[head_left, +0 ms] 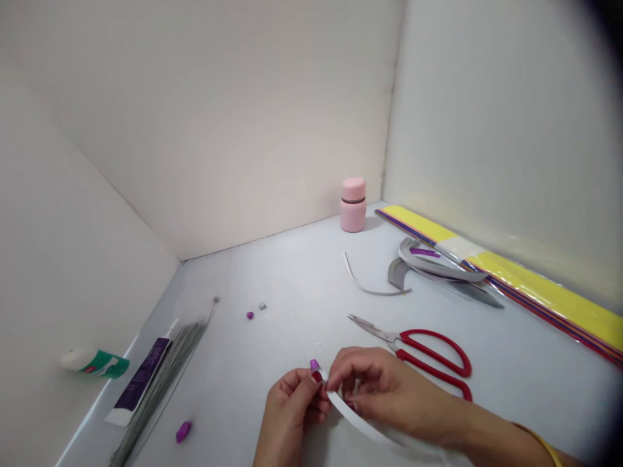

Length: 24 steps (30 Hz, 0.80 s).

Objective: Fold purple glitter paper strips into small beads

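In the lower middle of the head view, my left hand (288,415) is closed in a pinch around a small shiny purple piece (314,364), whose tip pokes out above the fingers. A narrow white paper strip (357,421) runs from that piece down to the right. Close beside it, my right hand (394,392) has thumb and fingers bent in on the strip near the purple piece. How the strip joins the piece is hidden by my fingers. Red-handled scissors (389,336) lie just beyond my right hand, blades slightly apart.
Left lie a purple-and-white tube (141,376), thin grey wires (168,383), a green-and-white tube (100,363) and a purple lump (183,431). Small purple (250,315) and silver (263,305) bits sit mid-table. Behind are a pink jar (353,206), grey strips (428,264) and coloured sheets (535,282).
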### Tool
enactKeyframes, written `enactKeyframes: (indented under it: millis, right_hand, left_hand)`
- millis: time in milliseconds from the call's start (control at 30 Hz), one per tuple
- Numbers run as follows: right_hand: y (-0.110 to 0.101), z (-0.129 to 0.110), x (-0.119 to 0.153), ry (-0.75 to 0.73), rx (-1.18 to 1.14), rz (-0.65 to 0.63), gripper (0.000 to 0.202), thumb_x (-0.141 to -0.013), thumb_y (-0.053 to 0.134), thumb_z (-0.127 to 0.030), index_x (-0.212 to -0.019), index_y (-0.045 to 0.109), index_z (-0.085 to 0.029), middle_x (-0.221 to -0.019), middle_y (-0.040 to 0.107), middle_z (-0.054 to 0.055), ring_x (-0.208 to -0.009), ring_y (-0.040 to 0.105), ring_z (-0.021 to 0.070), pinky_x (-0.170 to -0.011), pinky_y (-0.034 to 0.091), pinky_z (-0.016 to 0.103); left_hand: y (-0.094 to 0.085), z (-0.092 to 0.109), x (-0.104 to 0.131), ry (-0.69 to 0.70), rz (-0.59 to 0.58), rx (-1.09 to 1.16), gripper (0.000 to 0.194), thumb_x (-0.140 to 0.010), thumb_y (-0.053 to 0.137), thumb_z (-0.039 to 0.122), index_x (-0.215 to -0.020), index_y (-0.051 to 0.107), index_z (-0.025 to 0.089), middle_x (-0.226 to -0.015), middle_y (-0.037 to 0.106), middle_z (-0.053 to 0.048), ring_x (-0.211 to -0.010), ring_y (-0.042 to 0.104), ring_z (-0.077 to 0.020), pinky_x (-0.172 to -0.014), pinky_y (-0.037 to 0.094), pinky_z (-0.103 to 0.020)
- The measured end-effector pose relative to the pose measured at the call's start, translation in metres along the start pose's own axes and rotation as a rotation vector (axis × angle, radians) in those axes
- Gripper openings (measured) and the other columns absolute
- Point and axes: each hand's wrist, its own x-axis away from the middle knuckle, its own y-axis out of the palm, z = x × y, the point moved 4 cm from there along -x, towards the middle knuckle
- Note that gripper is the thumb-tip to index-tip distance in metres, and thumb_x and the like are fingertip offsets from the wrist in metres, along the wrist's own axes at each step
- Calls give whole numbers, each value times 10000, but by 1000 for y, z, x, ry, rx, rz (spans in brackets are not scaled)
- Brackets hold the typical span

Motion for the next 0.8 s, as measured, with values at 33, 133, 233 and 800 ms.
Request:
enactKeyframes:
  millis: [33, 133, 233, 800]
  right_hand:
    - [1, -3, 0, -70, 114, 4, 122, -752, 627, -230, -838, 676, -159, -784, 622, 41, -704, 562, 128, -656, 431, 238]
    - [0, -10, 2, -248, 310, 70, 91, -756, 631, -194, -745, 720, -185, -744, 590, 25, -682, 563, 124, -653, 432, 237]
    - [-12, -12, 4, -290, 221, 217, 77, -740, 666, -240, -717, 724, -196, -785, 582, 27, -665, 544, 113, -611, 424, 225]
    - [17, 34, 2, 393, -158, -34, 254, -761, 547, -319, -655, 627, -103, -444, 590, -11, -230, 320, 3, -254, 180, 109]
  left_hand:
    - [1, 0, 0, -6, -5, 7, 279, -598, 752, 321, -519, 598, 103, -432, 568, 1, -400, 484, -67, -442, 333, -173]
    - [0, -2, -1, -17, 2, 26, 296, -562, 768, 328, -505, 585, 102, -438, 592, -17, -390, 497, -69, -420, 334, -170]
    - [-3, -2, -3, -22, 44, 46, 273, -558, 774, 300, -533, 587, 104, -475, 624, -26, -384, 502, -60, -411, 347, -167]
    - [-4, 3, 0, 179, 119, -35, 264, -551, 788, 346, -553, 639, 128, -433, 551, 35, -418, 438, -56, -454, 338, -170]
